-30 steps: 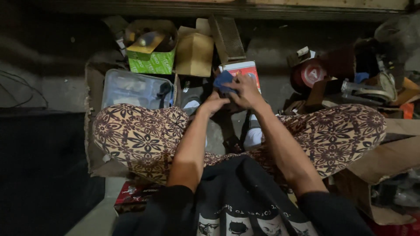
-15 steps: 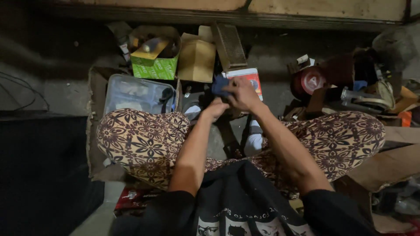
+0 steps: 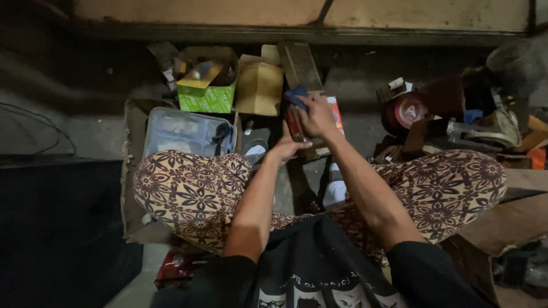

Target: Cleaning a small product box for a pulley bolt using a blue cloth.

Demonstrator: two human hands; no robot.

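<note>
We hold a small dark block point(image 3: 295, 122) upright between our knees, just in front of the red-edged box point(image 3: 337, 111) on the floor. Our left hand point(image 3: 283, 149) cups it from below, fingers curled round its lower end. Our right hand point(image 3: 317, 114) is closed over its top, pressing a blue cloth point(image 3: 295, 95) against it; the cloth bunches out past the fingertips. What the block is, we cannot tell in this dim light.

Both forearms reach forward from our black shirt point(image 3: 319, 268). Our legs, in brown flowered trousers point(image 3: 188, 191), are folded wide, one knee to each side of the hands.

Just beyond the hands stands a tan carton point(image 3: 260, 85), and beside it on the left a green box point(image 3: 206, 94) with its flaps open and small items inside. Below the green box lies a clear plastic tub point(image 3: 185, 132), touching our left knee. A long ribbed strip point(image 3: 301, 64) leans behind the carton.

To the right, well apart from the hands, sits a red round tin point(image 3: 406, 111) among dark clutter and a pale tool point(image 3: 482, 131). A low wall point(image 3: 297, 14) runs across the far side.
</note>
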